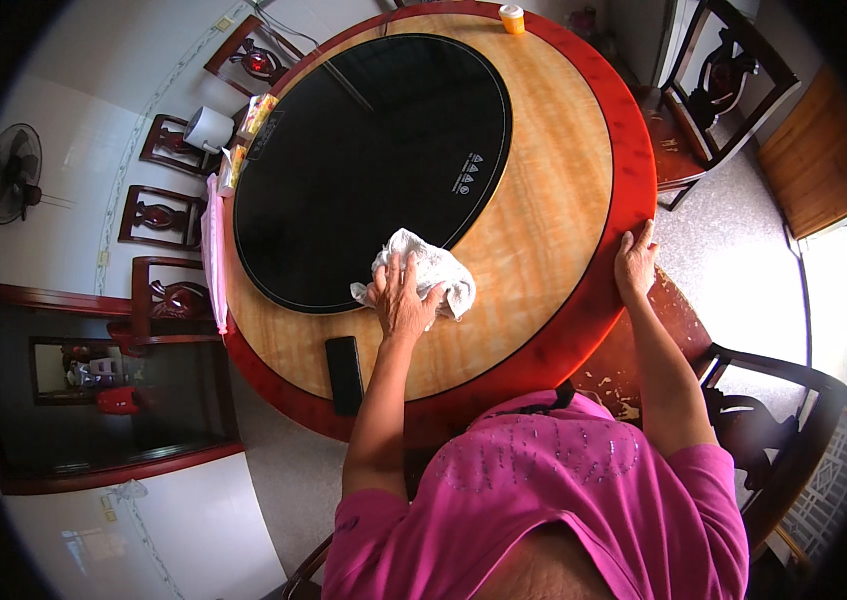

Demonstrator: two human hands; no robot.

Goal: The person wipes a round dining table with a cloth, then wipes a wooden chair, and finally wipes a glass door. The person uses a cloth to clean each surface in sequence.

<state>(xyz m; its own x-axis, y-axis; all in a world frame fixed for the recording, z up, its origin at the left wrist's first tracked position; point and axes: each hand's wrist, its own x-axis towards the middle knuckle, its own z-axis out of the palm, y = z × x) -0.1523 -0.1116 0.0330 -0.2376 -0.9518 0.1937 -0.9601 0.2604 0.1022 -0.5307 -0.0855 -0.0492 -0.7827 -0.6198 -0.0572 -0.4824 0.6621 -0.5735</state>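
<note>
My left hand (399, 304) presses down on a crumpled white cloth (434, 270), its fingers spread over the fabric. The cloth lies partly over the near edge of a black glass disc (363, 157) and partly on the wood-grain tabletop (554, 165). On the right, my right hand (635, 262) holds the red rim (637, 165) of the round table, with the thumb on top and the fingers along the outer edge. A black smartphone (344, 375) lies on the near side of the tabletop, left of my left forearm.
An orange cup with a white lid (512, 20) stands at the far rim. Tissue packs (231, 171) and a pink folded item (214, 255) line the left rim. Dark wooden chairs (160, 215) surround the table, one (761, 420) close on my right. A fan (12, 174) hangs on the wall.
</note>
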